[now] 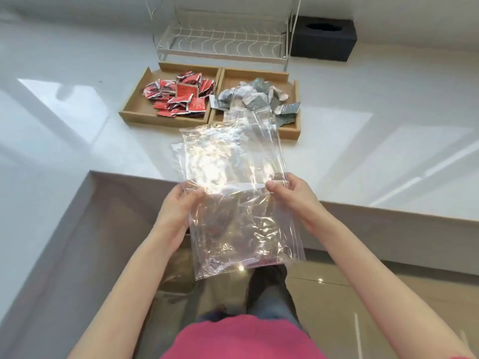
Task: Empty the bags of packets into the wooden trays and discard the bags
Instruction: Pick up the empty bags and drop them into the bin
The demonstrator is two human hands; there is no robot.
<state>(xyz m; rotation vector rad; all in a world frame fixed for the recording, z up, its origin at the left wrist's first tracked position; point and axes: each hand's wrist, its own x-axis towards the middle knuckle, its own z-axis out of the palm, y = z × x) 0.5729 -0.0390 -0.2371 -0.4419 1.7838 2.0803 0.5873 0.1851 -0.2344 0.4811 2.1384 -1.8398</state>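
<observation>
- The left hand (178, 203) and the right hand (290, 195) each pinch one side of a clear plastic bag (233, 177), holding it spread flat in the air, nearer the person than the two wooden trays and partly over the table (64, 99) edge.
- Each grip is narrow, thumb and fingers closed on the film at about mid-height; held at both sides like this, the bag stays taut and does not crumple.
- The bag looks empty, so it appears ready to be discarded.
- It seems folded or doubled across the middle, or possibly two bags held together; through the glare I cannot tell which.
- A further strip of clear film (177, 151) shows just to the left of the held bag, between it and the trays; whether that is a separate bag lying on the table is unclear.
- Two trays sit side by side, touching, beyond the bag: the left tray (134, 110) holds a heap of red packets (181, 95), and the right tray (290, 128) holds a heap of grey and silver packets (256, 99). Keeping one colour per tray looks deliberate, as sorting.
- The packets are too many and too jumbled to count; some grey ones lie over the right tray's nearer rim.
- Behind the trays stands one white wire rack (223, 42), and to its right one black box (324, 37) with an oval opening in its top.
</observation>
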